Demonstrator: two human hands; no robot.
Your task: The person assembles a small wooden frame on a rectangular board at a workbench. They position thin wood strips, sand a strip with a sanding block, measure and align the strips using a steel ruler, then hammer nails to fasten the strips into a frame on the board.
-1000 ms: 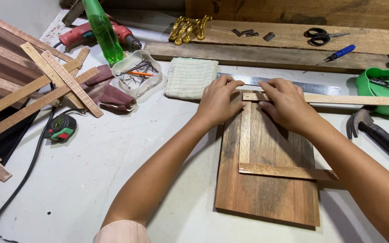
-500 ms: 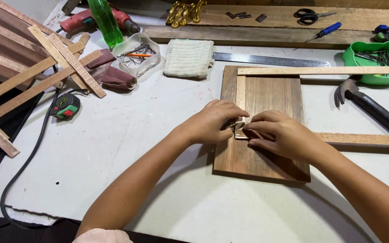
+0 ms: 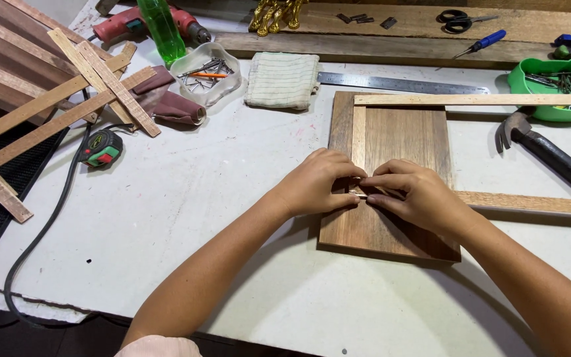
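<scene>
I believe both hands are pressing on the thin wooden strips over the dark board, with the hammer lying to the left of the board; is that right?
Not quite: in the head view the hammer lies to the right of the dark board. Both the left hand and right hand do meet at the thin wooden strips on it.

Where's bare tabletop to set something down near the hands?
Widest free patch: white table between tape measure, folded cloth and left hand. Also bare along the near edge below the board. Crowded: back row, left strips, hammer side.

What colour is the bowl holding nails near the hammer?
Bright green: the round plastic bowl, beside the dark-handled hammer, shows best in the head view.
</scene>
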